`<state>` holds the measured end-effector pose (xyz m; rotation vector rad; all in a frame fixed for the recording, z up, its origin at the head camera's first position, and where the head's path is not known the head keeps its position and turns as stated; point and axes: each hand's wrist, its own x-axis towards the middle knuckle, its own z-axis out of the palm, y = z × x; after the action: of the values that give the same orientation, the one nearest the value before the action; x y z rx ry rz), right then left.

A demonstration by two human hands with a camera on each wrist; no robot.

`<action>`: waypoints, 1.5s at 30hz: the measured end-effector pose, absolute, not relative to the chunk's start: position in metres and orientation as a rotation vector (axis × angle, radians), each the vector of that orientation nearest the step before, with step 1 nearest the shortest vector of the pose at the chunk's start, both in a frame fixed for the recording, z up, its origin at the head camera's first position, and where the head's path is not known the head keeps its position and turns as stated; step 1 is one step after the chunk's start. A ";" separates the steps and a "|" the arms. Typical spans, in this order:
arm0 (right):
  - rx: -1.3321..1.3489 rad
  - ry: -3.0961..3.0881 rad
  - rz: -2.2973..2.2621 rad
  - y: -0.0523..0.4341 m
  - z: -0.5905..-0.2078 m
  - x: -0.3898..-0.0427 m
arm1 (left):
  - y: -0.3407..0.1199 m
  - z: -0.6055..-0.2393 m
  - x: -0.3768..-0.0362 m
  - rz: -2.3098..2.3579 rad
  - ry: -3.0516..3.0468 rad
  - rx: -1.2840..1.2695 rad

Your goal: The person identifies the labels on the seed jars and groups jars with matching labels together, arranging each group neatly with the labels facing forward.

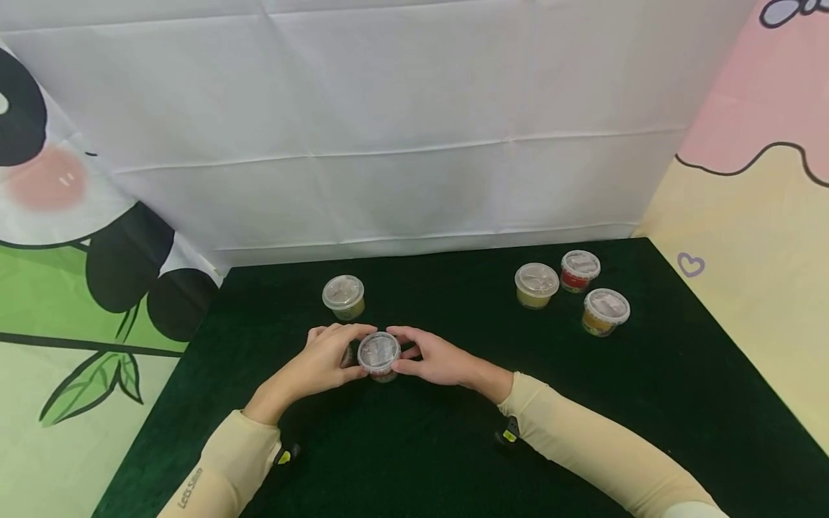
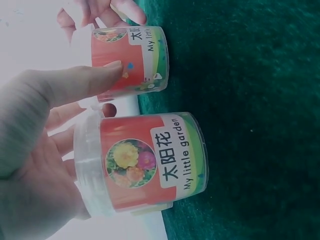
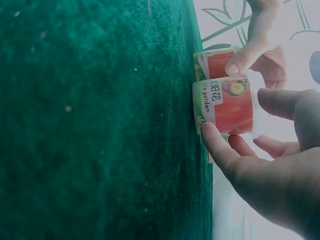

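**Table of small seed tubs, two under the hands**

Dark green velvet-covered table (image 1: 648, 403): stood against a white cloth backdrop (image 1: 401, 122), with cartoon panda-print panels at the left edge and a pink-and-cream panel at the right.

Left hand (image 1: 324, 363), in a cream sleeve: fingers curled, thumb pressed against the side of one of two red-labelled clear plastic tubs (image 2: 127, 60); the second red-labelled tub (image 2: 145, 162) stood just beside the palm. Whether the fingers touched it could not be told.

Right hand (image 1: 430, 360), likewise sleeved: forefinger and thumb curled round the tub with the clear lid (image 1: 378, 354) from the opposite side, holding it. The pair stood upright on the cloth, touching or nearly so, a little left of the table's middle.

Yellow-green tub with clear lid (image 1: 344, 296): stood alone just behind the hands, toward the far edge.

Group of three lidded tubs near the far right corner: pale yellow tub (image 1: 536, 285), red tub (image 1: 579, 270), orange-yellow tub (image 1: 605, 311), close together but apart.
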<state>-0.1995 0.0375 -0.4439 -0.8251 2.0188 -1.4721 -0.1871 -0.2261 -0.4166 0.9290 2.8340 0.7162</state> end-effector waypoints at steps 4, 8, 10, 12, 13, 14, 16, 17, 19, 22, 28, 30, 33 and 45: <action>-0.832 2.026 -1.449 0.037 -0.442 -0.199 | -0.227 -0.416 -0.187 0.709 2.816 0.910; -0.837 2.025 -1.432 0.038 -0.442 -0.199 | -0.227 -0.415 -0.186 0.719 2.802 0.891; -0.829 2.022 -1.429 0.039 -0.442 -0.199 | -0.227 -0.415 -0.185 0.723 2.799 0.888; -0.819 2.018 -1.432 0.040 -0.442 -0.199 | -0.227 -0.414 -0.185 0.724 2.797 0.889; -0.813 2.016 -1.433 0.040 -0.442 -0.199 | -0.227 -0.414 -0.185 0.722 2.797 0.890; -0.808 2.012 -1.434 0.041 -0.442 -0.199 | -0.227 -0.414 -0.185 0.720 2.796 0.891; -0.800 2.006 -1.437 0.042 -0.441 -0.198 | -0.226 -0.414 -0.185 0.715 2.795 0.889; -0.799 2.004 -1.438 0.042 -0.441 -0.199 | -0.226 -0.414 -0.185 0.710 2.795 0.887; -0.805 1.999 -1.435 0.044 -0.441 -0.199 | -0.226 -0.413 -0.185 0.702 2.795 0.881; -0.822 1.995 -1.411 0.048 -0.439 -0.200 | -0.223 -0.410 -0.184 0.698 2.783 0.878; -0.882 2.001 -1.290 0.074 -0.429 -0.209 | -0.200 -0.393 -0.177 0.644 2.740 0.903; -0.909 2.023 -1.252 0.087 -0.423 -0.212 | -0.189 -0.387 -0.176 0.628 2.736 0.939; -0.932 2.082 -1.210 0.107 -0.415 -0.214 | -0.170 -0.380 -0.178 0.616 2.732 1.013; -1.016 2.700 -0.996 0.187 -0.403 -0.208 | -0.086 -0.382 -0.197 0.690 2.654 1.110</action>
<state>-0.2083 0.1870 -0.4033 -1.0158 2.7005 -0.9958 -0.1967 -0.0860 -0.3815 1.1104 2.6541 0.6902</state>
